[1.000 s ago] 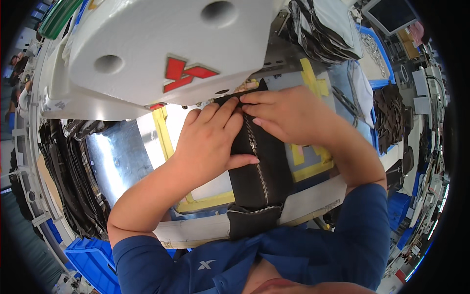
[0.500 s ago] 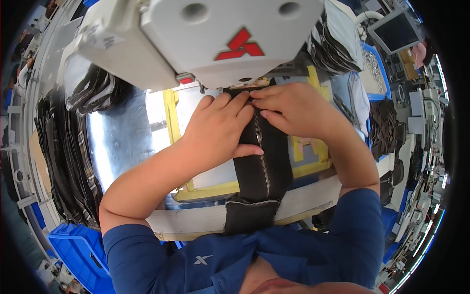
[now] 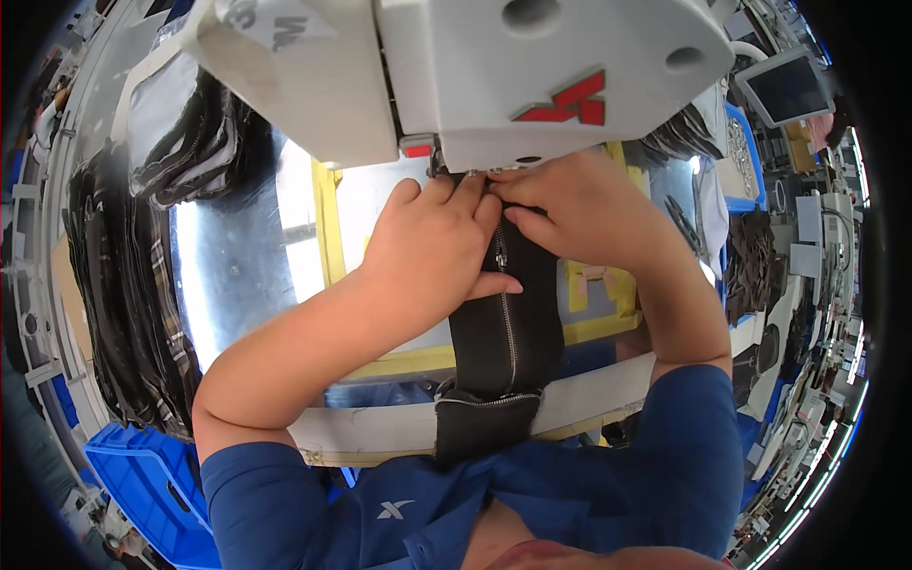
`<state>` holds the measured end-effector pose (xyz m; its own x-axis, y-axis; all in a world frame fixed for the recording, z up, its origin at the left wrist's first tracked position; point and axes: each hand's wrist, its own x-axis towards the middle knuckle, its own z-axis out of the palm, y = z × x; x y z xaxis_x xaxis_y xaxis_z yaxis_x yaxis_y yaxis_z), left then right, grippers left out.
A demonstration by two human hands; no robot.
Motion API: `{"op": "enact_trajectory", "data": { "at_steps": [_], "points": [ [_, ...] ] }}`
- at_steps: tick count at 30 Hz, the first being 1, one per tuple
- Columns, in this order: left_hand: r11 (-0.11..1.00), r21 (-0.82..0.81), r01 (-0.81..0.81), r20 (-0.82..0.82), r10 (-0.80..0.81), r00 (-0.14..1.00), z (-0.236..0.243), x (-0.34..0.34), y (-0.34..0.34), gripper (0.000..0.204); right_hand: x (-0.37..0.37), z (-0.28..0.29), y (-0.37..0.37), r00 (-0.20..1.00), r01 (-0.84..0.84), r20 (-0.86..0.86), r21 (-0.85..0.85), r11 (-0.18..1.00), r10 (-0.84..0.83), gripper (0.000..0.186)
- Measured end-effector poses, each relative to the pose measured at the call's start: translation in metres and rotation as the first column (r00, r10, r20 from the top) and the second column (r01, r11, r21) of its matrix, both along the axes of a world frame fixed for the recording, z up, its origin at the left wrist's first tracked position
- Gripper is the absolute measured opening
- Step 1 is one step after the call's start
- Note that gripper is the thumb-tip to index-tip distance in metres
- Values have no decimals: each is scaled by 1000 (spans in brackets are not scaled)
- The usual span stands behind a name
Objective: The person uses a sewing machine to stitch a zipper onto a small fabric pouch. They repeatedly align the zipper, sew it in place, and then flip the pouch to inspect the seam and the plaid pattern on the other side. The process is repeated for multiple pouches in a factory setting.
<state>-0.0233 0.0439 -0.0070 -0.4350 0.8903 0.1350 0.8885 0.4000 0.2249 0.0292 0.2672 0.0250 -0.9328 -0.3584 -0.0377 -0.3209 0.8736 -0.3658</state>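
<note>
A white sewing machine head (image 3: 470,66) with a red emblem hangs over the plate. Beneath it lies a long black zippered fabric strip (image 3: 508,328), a metal slider on its zipper and a second zippered piece (image 3: 484,427) at its near end. My left hand (image 3: 437,247) rests on the strip's upper left, fingertips close to the presser foot, thumb spread across the zipper. My right hand (image 3: 579,209) lies on its upper right, fingers laid on the fabric near the foot, partly hidden by the machine head. Neither hand is lifting the strip. Yellow tape (image 3: 332,228) marks the plate.
Dark fabric pieces (image 3: 133,294) and light-lined pieces (image 3: 176,123) are stacked at left. A blue crate (image 3: 114,470) stands at lower left. At right are more stacked pieces (image 3: 689,133), a blue-rimmed tray of metal parts (image 3: 736,157), dark scraps (image 3: 750,261), scissors (image 3: 679,218) and a screen (image 3: 788,90).
The machine head appears further right in the picture as the view shifts. Both hands stay on the strip, their fingertips now closer beneath the head and presser foot.
</note>
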Motion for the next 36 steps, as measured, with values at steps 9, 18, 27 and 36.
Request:
{"op": "enact_trajectory", "data": {
  "at_steps": [9, 18, 27, 36],
  "points": [
    [999, -39, 0, 35, 1, 999, 5, -2, 2, 81, 5, -10, 0, 998, -19, -68, -20, 1000, 18, 22],
    [995, -98, -13, 77, 20, 997, 10, -2, 1, 82, 1, -6, -5, 1000, -6, 15, -11, 1000, 6, 23],
    [997, -83, -9, 98, 17, 995, 10, -2, 2, 87, 5, -17, 2, 998, -29, -63, -82, 996, 24, 26],
    [998, -68, -14, 33, 16, 999, 6, 1, 0, 85, 16, -16, -7, 990, -8, -143, -2, 1000, 8, 29]
  ]
}}
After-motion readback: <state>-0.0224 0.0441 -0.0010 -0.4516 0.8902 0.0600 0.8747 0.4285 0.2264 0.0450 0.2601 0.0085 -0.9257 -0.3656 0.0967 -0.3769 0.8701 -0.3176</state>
